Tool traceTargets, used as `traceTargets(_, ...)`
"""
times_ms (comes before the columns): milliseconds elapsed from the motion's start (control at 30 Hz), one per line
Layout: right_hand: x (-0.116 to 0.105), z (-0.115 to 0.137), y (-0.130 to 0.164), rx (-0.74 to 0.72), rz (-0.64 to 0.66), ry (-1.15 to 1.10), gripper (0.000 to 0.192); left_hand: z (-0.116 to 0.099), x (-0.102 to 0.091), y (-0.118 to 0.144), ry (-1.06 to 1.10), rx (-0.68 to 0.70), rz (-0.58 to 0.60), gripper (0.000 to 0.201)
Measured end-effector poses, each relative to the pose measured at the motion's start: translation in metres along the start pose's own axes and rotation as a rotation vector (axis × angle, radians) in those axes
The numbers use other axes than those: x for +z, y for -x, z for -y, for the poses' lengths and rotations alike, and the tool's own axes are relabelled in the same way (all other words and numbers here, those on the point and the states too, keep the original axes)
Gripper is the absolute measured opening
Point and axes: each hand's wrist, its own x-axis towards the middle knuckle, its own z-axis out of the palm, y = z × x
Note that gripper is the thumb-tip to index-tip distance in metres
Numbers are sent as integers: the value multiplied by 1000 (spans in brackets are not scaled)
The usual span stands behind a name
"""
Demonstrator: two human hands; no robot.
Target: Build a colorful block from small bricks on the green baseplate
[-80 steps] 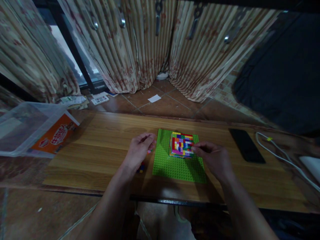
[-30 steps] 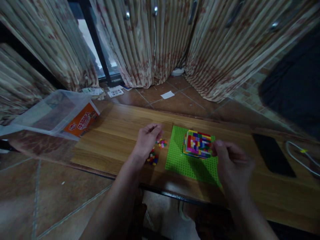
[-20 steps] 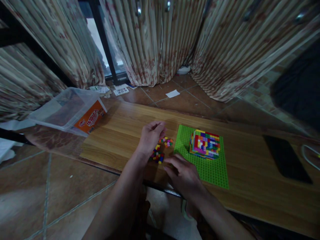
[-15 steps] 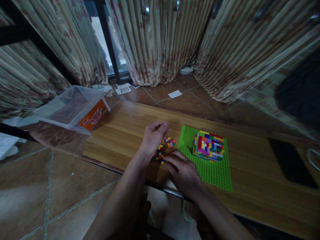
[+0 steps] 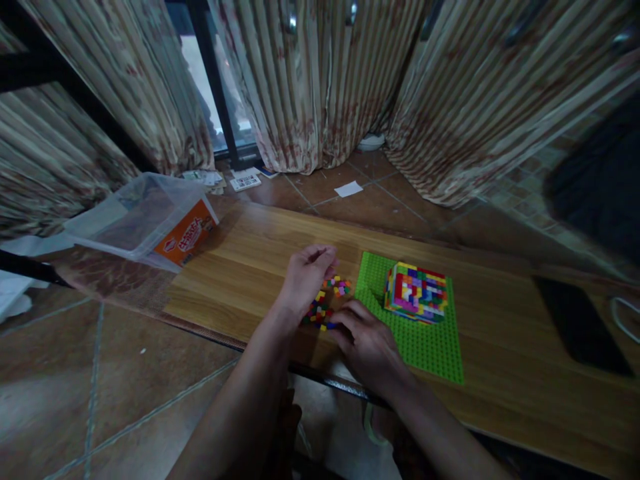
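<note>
My left hand (image 5: pixel 309 275) hangs above the wooden table with its fingers curled into a pinch; what they hold, if anything, is hidden. My right hand (image 5: pixel 369 341) is low over the table, thumb and forefinger closed on a small blue toy brick (image 5: pixel 331 325). Beside these fingertips lies a pile of small loose toy bricks (image 5: pixel 319 311) in several colours, partly covered by my left hand and wrist. A second cluster of loose bricks (image 5: pixel 341 287) lies just beyond. Right of both hands, a multicoloured block of stacked bricks (image 5: pixel 416 293) stands on a green studded baseplate (image 5: pixel 433 353).
A clear plastic bin (image 5: pixel 135 220) with an orange label stands at the table's left end. A dark flat slab (image 5: pixel 583 323) lies on the right of the table (image 5: pixel 240 267). Papers (image 5: pixel 349 189) lie on the tiled floor below the curtains (image 5: pixel 320 87).
My right hand's fingertips have drawn slightly back from the pile, and a blue brick now shows between them. The left hand stays almost where it was.
</note>
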Motion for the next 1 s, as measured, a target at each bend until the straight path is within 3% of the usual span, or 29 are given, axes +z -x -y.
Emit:
traceTargets(467,-2,0,1,-43,-67,-47,9,3,6,0,-4,-3,23,21)
traceTargets(733,-42,2,12,-23,-316,-330,17,5,14,3,-45,-54,84,28)
traceTargets(867,-64,-15,15,61,-476,-350,20,7,20,6,-79,-55,125,26)
traceTargets(1000,-71,-34,16,138,-581,-362,15,9,27,10,-99,-43,224,24)
